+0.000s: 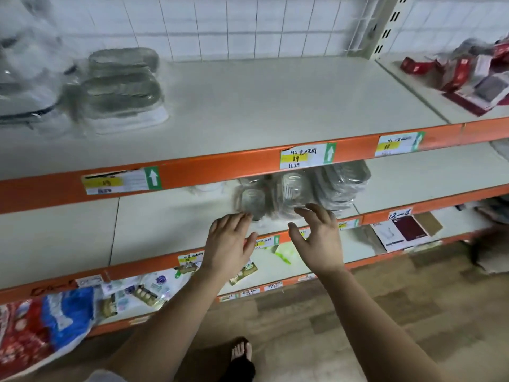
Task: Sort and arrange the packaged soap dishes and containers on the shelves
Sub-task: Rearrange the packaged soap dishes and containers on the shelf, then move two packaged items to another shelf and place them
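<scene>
Stacked packaged soap dishes (124,86) at left of top shelf (261,106), left hand (228,244) spread and released, clear packaged containers (278,194) on middle shelf (165,221) just beyond both hands' fingertips, right hand (316,238) likewise released, contact blurred

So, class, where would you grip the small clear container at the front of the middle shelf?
Probably by its near end, from the front: the small clear container lies near the shelf edge, the upper shelf overhangs it, and other packs crowd its right and back.
</scene>
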`<action>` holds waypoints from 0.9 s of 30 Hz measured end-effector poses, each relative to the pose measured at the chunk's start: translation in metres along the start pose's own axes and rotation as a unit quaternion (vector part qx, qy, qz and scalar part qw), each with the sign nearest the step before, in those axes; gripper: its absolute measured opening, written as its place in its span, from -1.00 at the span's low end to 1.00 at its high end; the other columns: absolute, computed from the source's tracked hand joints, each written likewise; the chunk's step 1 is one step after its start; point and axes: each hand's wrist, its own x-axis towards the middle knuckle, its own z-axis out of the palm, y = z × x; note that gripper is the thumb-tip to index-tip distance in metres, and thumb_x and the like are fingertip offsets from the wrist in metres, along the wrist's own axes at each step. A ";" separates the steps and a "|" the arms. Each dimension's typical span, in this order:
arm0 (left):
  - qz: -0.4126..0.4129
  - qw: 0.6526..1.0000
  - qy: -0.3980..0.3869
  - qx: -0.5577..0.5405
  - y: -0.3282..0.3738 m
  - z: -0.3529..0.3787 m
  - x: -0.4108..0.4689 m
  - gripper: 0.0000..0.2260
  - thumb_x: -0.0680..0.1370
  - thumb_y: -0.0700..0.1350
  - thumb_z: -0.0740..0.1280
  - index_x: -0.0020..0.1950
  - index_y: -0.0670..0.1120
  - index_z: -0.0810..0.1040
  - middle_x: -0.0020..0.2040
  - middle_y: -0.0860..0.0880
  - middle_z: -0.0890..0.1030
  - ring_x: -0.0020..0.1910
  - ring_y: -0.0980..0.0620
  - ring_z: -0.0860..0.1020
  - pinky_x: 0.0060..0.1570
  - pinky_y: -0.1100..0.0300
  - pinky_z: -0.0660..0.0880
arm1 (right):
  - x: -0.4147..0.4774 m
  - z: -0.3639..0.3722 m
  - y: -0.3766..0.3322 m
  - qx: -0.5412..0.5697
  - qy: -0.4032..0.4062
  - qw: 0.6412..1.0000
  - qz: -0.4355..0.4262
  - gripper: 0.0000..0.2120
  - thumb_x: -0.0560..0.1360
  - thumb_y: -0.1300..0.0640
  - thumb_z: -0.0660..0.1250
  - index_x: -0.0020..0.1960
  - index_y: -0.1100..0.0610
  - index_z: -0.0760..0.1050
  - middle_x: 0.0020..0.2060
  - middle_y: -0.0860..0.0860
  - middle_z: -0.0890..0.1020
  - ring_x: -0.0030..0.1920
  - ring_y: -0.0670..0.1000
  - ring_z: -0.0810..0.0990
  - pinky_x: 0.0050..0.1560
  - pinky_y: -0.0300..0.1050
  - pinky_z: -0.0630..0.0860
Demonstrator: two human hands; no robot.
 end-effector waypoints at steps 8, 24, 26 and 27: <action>-0.068 0.995 -0.067 0.015 -0.022 0.119 0.045 -0.45 0.62 0.20 0.10 0.55 -0.03 0.21 0.54 -0.07 0.24 0.50 -0.11 0.20 0.45 0.03 0.14 | 0.038 0.061 0.050 -0.029 0.027 0.999 -0.024 -0.42 0.46 -0.22 0.26 0.40 0.04 0.47 0.44 0.15 0.39 0.44 0.31 0.27 0.40 0.21 0.28; -0.126 0.983 0.133 -0.004 -0.037 0.175 0.056 -0.67 0.39 0.08 0.46 -0.04 -0.13 0.54 0.10 -0.15 0.48 0.00 -0.17 0.45 -0.03 -0.03 0.50 | 0.086 0.113 0.086 -0.015 0.104 0.994 -0.043 -0.66 0.46 -0.07 0.42 0.01 0.18 0.48 0.05 0.12 0.54 0.11 0.30 0.47 0.12 0.06 0.31; -0.110 0.981 0.158 -0.018 -0.036 0.168 0.047 -0.69 0.36 0.03 0.49 -0.08 -0.15 0.53 0.05 -0.16 0.49 -0.03 -0.17 0.44 -0.08 -0.02 0.51 | 0.079 0.107 0.086 -0.002 0.111 0.992 -0.053 -0.70 0.46 0.00 0.44 0.01 0.20 0.48 0.00 0.12 0.54 0.08 0.30 0.48 0.12 0.05 0.30; -0.106 0.980 0.165 -0.026 -0.034 0.161 0.042 -0.69 0.35 0.01 0.50 -0.09 -0.16 0.53 0.04 -0.16 0.49 -0.04 -0.16 0.43 -0.09 0.00 0.50 | 0.073 0.103 0.083 0.001 0.113 0.992 -0.058 -0.70 0.45 0.01 0.45 0.01 0.20 0.48 -0.01 0.12 0.54 0.07 0.30 0.48 0.12 0.06 0.32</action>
